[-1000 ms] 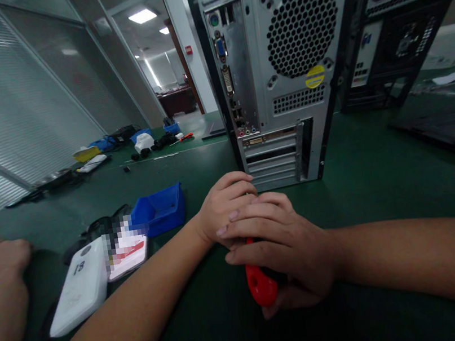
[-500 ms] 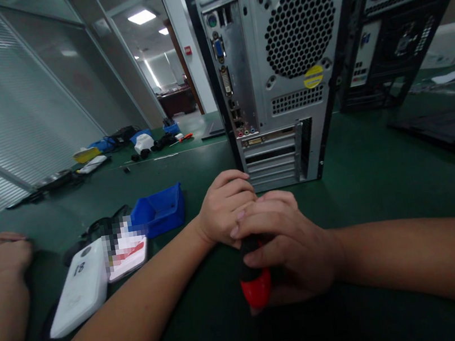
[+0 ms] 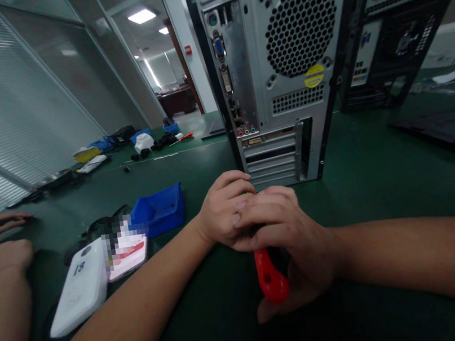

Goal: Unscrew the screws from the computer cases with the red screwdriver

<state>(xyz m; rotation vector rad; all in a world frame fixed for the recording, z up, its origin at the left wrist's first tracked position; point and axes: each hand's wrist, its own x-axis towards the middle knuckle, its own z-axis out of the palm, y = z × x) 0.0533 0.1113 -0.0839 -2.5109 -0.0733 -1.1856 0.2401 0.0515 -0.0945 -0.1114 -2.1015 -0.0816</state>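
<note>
Just before lower edge of grey computer case [image 3: 256,63], over dark green worktop [image 3: 367,189]: right hand [image 3: 294,229] clamps red handle [image 3: 276,287], fingers across it, thumb beside exposed end. Left hand [image 3: 229,210] curled, right fingertips overlapping it; cannot tell how tightly its grip closes, or on what.
</note>
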